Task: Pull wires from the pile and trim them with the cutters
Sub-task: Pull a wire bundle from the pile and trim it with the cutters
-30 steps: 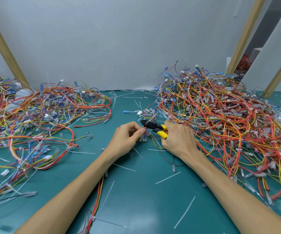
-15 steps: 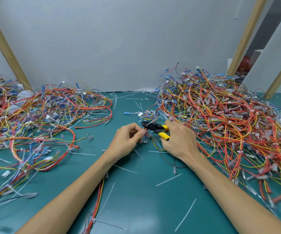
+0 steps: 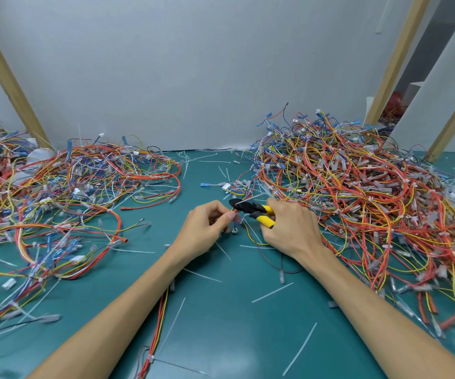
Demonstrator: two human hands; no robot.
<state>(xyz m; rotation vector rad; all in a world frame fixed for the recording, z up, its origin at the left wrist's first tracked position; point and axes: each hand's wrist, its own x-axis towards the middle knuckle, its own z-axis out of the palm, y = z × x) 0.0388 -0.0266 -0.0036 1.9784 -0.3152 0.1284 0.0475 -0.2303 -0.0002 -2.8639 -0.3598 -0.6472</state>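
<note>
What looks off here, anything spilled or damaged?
Only litter: white cable-tie offcuts lie strewn across the green mat between the left pile and right pile. No damage shows. The left hand pinches a wire at the cutters, which the right hand holds.

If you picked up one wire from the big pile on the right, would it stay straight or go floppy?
Probably floppy: the big pile is all loose loops. It would likely snag, since everything there tangles together. Likely light: the left hand pinches a few wires with fingertips.

Matt green table [image 3: 220,337]; glossy yellow plastic-handled cutters [image 3: 251,209].
</note>
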